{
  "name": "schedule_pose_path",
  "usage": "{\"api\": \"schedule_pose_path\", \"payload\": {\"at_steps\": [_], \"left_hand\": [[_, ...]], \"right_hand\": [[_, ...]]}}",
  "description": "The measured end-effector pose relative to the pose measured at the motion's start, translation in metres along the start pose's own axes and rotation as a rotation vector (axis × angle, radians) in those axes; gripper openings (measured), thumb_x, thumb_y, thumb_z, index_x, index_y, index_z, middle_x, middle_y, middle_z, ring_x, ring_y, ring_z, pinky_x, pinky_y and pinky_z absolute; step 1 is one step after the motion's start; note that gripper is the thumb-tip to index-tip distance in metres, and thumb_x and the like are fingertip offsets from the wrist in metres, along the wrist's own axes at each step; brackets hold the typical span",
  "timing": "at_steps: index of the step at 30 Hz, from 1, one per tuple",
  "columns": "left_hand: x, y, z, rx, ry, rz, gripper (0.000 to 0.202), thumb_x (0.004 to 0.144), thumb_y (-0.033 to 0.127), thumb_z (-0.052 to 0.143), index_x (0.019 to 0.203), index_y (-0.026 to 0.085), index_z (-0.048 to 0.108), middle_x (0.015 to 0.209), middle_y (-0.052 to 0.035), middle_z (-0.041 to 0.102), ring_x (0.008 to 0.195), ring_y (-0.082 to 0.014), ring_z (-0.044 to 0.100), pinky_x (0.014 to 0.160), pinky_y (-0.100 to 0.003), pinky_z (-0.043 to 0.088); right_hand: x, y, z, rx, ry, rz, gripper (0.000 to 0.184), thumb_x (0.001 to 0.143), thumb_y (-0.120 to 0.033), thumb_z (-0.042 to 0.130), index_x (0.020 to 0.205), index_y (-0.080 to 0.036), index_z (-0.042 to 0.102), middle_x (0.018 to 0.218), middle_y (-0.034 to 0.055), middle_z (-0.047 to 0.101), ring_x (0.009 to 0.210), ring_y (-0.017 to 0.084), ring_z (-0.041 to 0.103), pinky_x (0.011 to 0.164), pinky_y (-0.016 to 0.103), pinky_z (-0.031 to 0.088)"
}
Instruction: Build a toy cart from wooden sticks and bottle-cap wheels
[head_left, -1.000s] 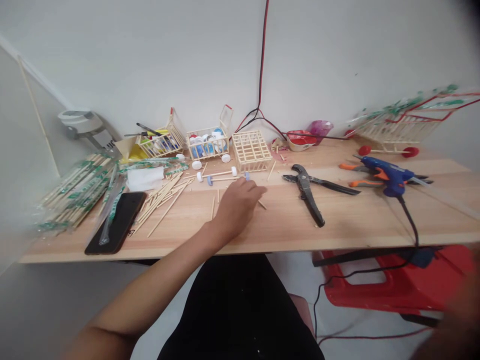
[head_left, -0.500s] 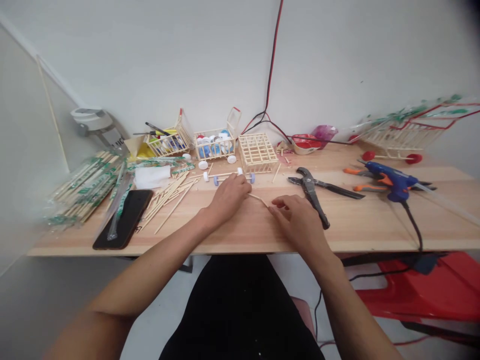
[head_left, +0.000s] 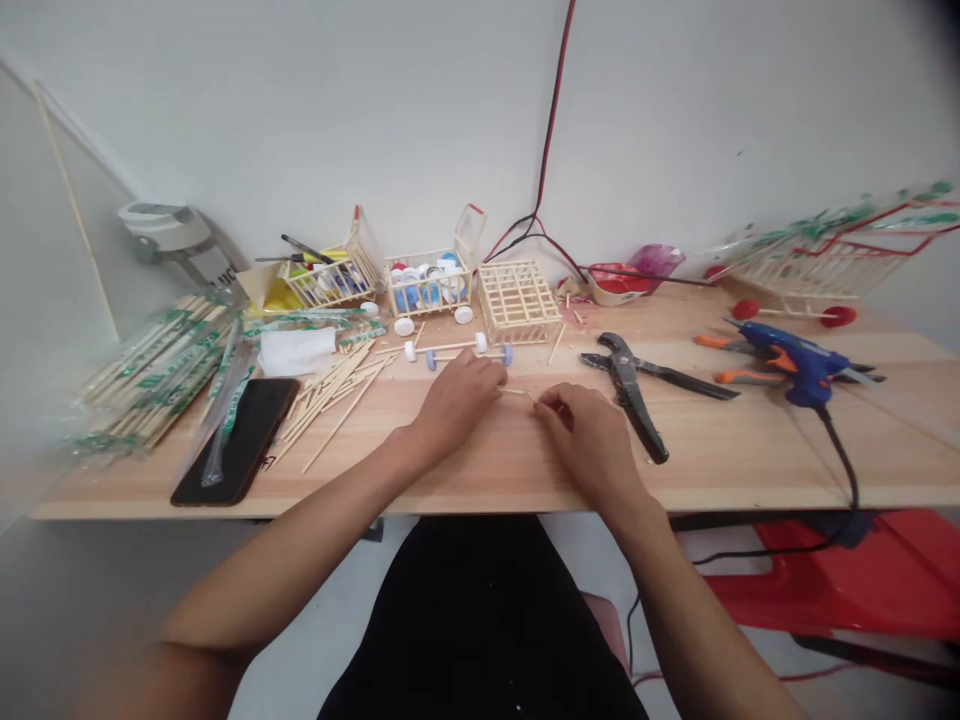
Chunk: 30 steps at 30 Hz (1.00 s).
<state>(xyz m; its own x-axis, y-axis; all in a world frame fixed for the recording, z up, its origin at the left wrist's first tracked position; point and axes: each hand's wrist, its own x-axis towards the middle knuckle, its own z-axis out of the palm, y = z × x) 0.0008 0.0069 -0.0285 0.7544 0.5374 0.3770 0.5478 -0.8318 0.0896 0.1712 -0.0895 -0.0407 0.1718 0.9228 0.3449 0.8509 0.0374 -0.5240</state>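
Note:
My left hand [head_left: 459, 397] rests on the wooden table [head_left: 720, 455] with its fingers curled over one end of a short thin wooden stick [head_left: 519, 393]. My right hand [head_left: 581, 427] pinches the stick's other end with closed fingers. Just beyond the hands lie two stick axles with small wheels [head_left: 469, 351], and behind them stands a small open basket frame built of sticks [head_left: 514, 299]. Black pliers [head_left: 634, 392] lie right of my right hand.
A black phone [head_left: 236, 440], loose sticks [head_left: 330, 395] and wrapped chopstick bundles [head_left: 146, 375] fill the left. Two small stick carts with bottle caps [head_left: 390, 278] stand at the back. A blue glue gun [head_left: 791, 355], orange-handled cutters [head_left: 735, 345] and a bigger stick cart [head_left: 817, 265] sit right. A red stool [head_left: 847, 580] stands below.
My right hand came into view and took the free end of the stick. My left hand drew back slightly from the wheeled axles and now holds the stick's other end.

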Motion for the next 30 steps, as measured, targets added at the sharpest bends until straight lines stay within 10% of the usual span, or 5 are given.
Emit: {"api": "schedule_pose_path", "payload": {"at_steps": [30], "left_hand": [[-0.012,0.018,-0.005,-0.366,0.031,-0.187,0.016,0.09,0.016,0.055,0.079,0.016,0.067,0.083,-0.0034,0.067,0.085,-0.0175,0.058,0.078,-0.03,0.045]], "right_hand": [[0.002,-0.003,0.0,0.118,-0.051,-0.093,0.009,0.087,-0.019,0.053,0.082,-0.02,0.061,0.08,0.0022,0.063,0.079,0.019,0.054,0.072,0.03,0.04]]}}
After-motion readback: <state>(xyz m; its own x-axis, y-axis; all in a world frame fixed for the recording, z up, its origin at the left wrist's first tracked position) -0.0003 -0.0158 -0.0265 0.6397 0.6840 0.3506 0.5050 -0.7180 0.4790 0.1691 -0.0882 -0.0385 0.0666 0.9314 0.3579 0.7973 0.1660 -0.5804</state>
